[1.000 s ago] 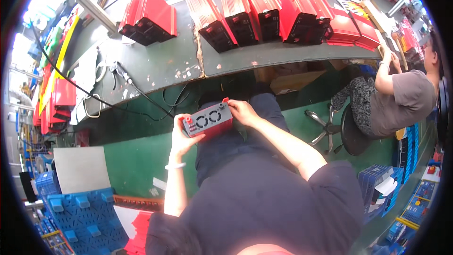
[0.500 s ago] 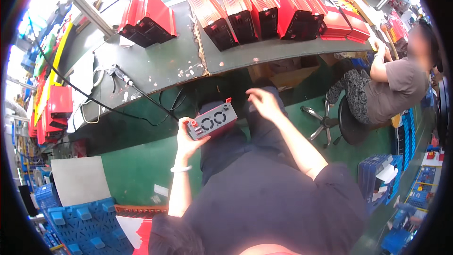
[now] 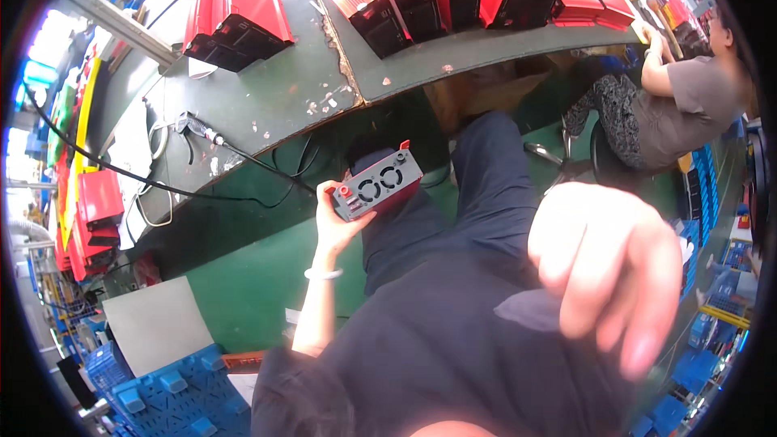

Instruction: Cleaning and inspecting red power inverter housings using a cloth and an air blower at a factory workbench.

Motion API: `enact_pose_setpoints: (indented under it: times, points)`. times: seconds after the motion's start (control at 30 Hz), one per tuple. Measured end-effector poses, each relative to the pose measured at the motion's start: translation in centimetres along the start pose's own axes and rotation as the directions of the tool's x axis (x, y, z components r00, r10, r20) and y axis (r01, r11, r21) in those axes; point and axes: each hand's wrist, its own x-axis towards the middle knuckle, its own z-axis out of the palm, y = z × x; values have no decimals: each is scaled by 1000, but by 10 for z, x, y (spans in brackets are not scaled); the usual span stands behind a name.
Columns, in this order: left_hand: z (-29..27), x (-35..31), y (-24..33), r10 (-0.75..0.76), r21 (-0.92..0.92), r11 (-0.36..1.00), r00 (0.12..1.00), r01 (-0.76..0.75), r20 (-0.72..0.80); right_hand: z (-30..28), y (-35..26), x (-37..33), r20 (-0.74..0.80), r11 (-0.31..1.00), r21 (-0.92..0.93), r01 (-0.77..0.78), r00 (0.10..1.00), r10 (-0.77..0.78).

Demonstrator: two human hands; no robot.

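Observation:
My left hand (image 3: 338, 231) grips one end of a power inverter (image 3: 380, 184), a red-sided box with a grey end panel. Two round fan grilles and a red terminal show on that panel, which faces up at me. The box is held tilted above my lap. Raised close to the camera on the right, my right hand (image 3: 607, 271) looks large and slightly smeared. Its fingers hang downward, loosely bent and somewhat apart, with nothing visible in them. It is well away from the inverter.
A dark workbench (image 3: 267, 105) with a chipped edge carries several red inverter housings (image 3: 364, 8). A black cable (image 3: 235, 150) crosses its left part. At the right a person (image 3: 688, 97) sits working. A blue plastic pallet (image 3: 174, 396) stands lower left, beside a pale board (image 3: 158, 320).
My right hand has left the area beside the inverter and come up and right, near the camera. My left hand still holds the inverter. The whole view has shifted a little.

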Motion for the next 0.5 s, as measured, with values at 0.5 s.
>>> enact_pose_setpoints:
  times: [0.5]
  points:
    - [14,19,3,-44,4,999,995,44,90,36,-7,-11,-111,999,-27,23,993,-26]
